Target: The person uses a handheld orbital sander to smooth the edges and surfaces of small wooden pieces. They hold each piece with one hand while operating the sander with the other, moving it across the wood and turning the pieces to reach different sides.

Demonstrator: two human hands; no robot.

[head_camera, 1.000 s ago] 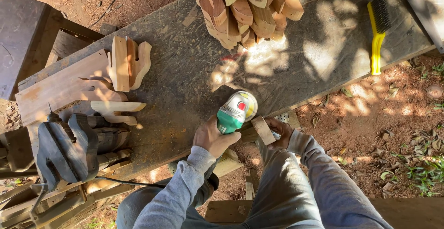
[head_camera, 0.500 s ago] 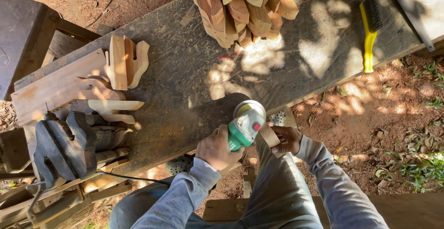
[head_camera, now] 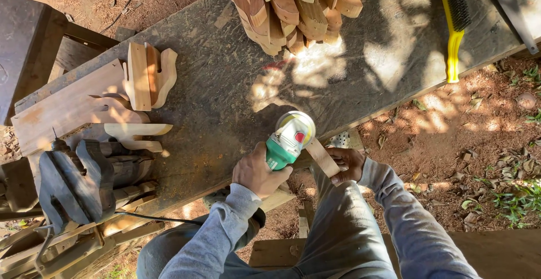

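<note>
Left hand [head_camera: 256, 172] closed around the body of a green handheld angle grinder with a round white and yellow disc guard [head_camera: 288, 138], positioned at the near edge of the weathered grey wooden tabletop [head_camera: 225, 82]. Right hand [head_camera: 346, 163] closed on a short flat strip of pale wood [head_camera: 322, 156], held just right of the grinder with its upper end against the disc guard, at the near tabletop edge. Both forearms in grey long sleeves; grey trousers visible below. At the far centre of the tabletop: a stacked heap of cut reddish-brown wooden pieces [head_camera: 293, 8]. At the far right: a yellow-handled wire brush with dark bristles [head_camera: 455, 25], lying flat, well apart from both hands. On the left side: pale curved wooden cutouts standing on edge [head_camera: 147, 76], with a flat pale wooden cutout [head_camera: 138, 132] just nearer. At the near left: a dark grey metal bench vise [head_camera: 76, 180]. Reddish soil with dry leaves [head_camera: 479, 138] on the right.
</note>
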